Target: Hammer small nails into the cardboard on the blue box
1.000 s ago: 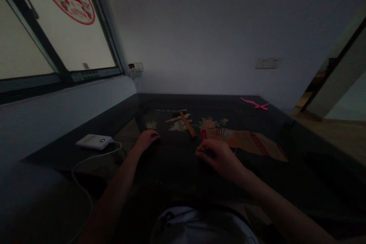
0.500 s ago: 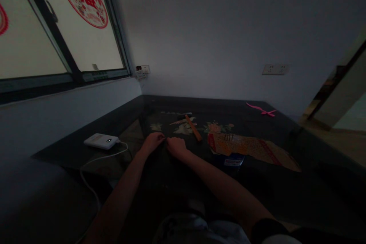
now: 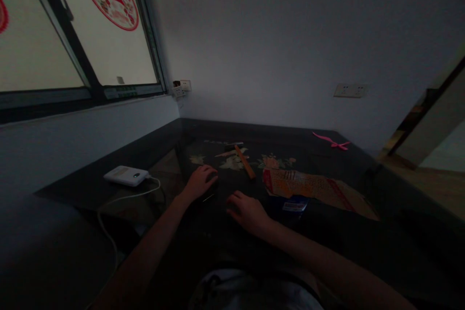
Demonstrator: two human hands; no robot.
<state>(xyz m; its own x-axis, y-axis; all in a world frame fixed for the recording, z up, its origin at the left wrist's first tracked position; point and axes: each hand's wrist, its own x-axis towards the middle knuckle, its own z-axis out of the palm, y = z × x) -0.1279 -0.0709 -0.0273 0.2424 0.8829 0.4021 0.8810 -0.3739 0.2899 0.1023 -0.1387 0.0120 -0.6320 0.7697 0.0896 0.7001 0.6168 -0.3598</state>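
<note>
My left hand (image 3: 201,182) rests low over the dark table (image 3: 145,155), fingers stretched forward and the thumb apart. Just below its fingers a thin bright line (image 3: 209,197) shows; whether it is a small object or an edge is too dark to tell. To the right and nearer to me is my right hand (image 3: 250,212), its fingers loosely bent and apart, with nothing visible in them. Beyond the hands lies a brown wooden stick (image 3: 245,162), beside a dark slim item (image 3: 233,146) and a thin pointed piece (image 3: 223,154).
A torn printed cardboard piece (image 3: 316,188) lies right, partly over a blue packet (image 3: 294,205). Far right is a pink ribbon (image 3: 338,146). At left stands a white power bank (image 3: 125,176) with a white cable (image 3: 127,198) running off the edge. A wall (image 3: 254,58) closes the back.
My hands were close together with fingers pinched; now they are apart. The right hand has moved right and towards me, and the fingers of both have loosened.
</note>
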